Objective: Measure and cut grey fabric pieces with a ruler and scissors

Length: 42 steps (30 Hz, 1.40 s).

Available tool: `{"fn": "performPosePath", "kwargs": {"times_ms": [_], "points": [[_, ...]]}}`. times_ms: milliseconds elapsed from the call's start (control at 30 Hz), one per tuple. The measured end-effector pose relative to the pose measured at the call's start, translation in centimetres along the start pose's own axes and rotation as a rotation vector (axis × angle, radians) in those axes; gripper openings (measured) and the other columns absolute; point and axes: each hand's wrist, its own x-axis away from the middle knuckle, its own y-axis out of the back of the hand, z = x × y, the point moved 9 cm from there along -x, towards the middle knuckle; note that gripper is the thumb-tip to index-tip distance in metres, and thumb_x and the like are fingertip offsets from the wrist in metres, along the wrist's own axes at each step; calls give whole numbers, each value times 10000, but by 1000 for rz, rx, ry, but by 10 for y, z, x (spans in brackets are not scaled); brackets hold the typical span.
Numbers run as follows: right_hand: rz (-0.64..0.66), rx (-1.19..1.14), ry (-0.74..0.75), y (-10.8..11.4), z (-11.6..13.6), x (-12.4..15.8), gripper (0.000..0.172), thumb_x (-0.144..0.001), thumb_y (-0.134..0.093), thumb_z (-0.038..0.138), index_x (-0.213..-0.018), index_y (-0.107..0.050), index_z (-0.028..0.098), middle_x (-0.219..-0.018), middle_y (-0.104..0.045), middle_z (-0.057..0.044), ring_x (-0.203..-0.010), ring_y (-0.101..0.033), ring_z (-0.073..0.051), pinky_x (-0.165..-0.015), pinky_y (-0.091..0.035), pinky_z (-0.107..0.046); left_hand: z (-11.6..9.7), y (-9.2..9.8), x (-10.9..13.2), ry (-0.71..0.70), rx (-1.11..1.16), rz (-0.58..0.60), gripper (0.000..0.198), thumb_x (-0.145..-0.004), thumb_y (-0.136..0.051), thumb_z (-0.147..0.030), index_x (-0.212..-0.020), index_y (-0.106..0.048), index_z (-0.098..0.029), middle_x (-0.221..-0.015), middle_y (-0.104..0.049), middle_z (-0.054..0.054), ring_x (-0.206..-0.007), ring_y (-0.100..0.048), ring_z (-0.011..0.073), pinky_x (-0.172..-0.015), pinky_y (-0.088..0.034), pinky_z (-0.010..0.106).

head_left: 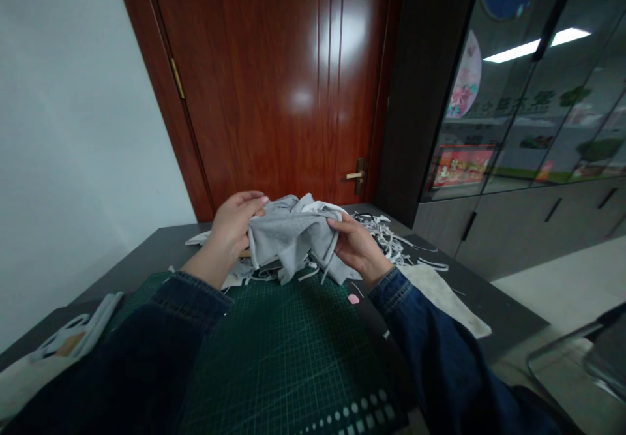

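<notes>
Fabric, light grey and matte, hangs between the two hands above the far edge of a green gridded cutting mat. Its upper edge runs nearly level from hand to hand, while the lower part drops in soft, uneven folds, one of them coming to a blunt point near the middle. A paler, almost white patch shows at the top right, behind the front layer, and the rim looks slightly rolled along both sides.

The left hand comes in from the lower left with its back toward the camera, fingers reaching rightward to the fabric's upper left corner; its grip holds that side. The right hand angles up from the lower right, fingertips on the upper right corner, and its grip holds the fabric there. Both forearms stretch forward in dark blue denim sleeves, the wrists bare.

Grey scraps lie below the fabric on the surface, and a tangled heap of pale strips sits beyond the right hand. A small pink piece rests near the mat's right edge.
</notes>
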Motion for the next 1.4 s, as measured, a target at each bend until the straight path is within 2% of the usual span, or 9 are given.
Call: {"fn": "performPosePath", "kwargs": {"times_ms": [100,233,333,533,800,1033,1200,1267,1400], "points": [[91,184,-96,3,-27,33,355,-727,-847,235,-998,-621,197,-878,-743,-5,-824,-743,-188,-755,-616,-279,6,13,30,-56,-181,82,534,-955,-611,-454,-1411,-553,-183,-1051,-683,9,-735,-572,135,-678,-431,274],[527,734,-750,18,-109,102,399,-703,-874,449,-871,-627,184,-717,-750,-46,-627,-741,-232,-591,-609,-332,79,-8,104,160,-496,669,169,-576,-735,-237,-737,-782,-219,-612,-677,-22,-540,-589,192,-538,-397,282],[487,1220,-673,39,-106,95,294,-811,-798,406,-731,-612,193,-573,-682,-35,-562,-704,-230,-562,-556,-313,107,-11,139,208,-636,827,181,-606,-678,-225,-737,-797,-261,-625,-699,-4,-583,-647,235,-578,-437,308],[181,1383,-220,8,-108,56,351,-807,-793,258,-1106,-637,162,-1084,-746,-184,-1041,-702,-333,-818,-505,-384,124,-30,141,88,-792,565,52,-749,-647,-269,-755,-689,-238,-854,-693,67,-887,-639,305,-793,-415,380],[124,1136,-95,13,-144,42,518,-704,-595,46,-1196,-552,204,-920,-703,-25,-797,-682,-199,-687,-503,-268,154,-86,155,155,-470,534,104,-674,-625,-186,-636,-540,-233,-664,-607,-18,-681,-598,199,-648,-407,290],[-25,1074,76,40,-115,18,701,-769,-514,82,-1440,-379,233,-1077,-694,-49,-853,-704,-219,-741,-593,-327,151,-39,105,142,-269,190,87,-787,-458,-325,-821,-394,-277,-741,-556,-54,-712,-626,184,-650,-462,263],[-122,1249,188,42,-112,32,539,-809,-536,8,-1326,-553,159,-1325,-594,-207,-1241,-585,-342,-1112,-460,-549,173,-5,87,129,-449,61,109,-793,-559,-288,-892,-515,-275,-752,-671,-22,-742,-686,226,-726,-469,310],[14,1341,275,17,-117,42,422,-876,-543,23,-1264,-610,175,-1379,-574,-196,-1315,-532,-327,-1161,-419,-508,178,1,88,112,-523,39,108,-826,-552,-264,-929,-523,-278,-764,-689,-13,-755,-708,235,-736,-490,316],[731,1607,427,-51,-159,73,139,-988,-593,154,-1095,-672,194,-1113,-690,-105,-1075,-640,-250,-956,-521,-357,177,3,89,31,-646,21,84,-927,-504,-255,-1008,-506,-277,-874,-722,14,-861,-745,235,-807,-546,318]]}}
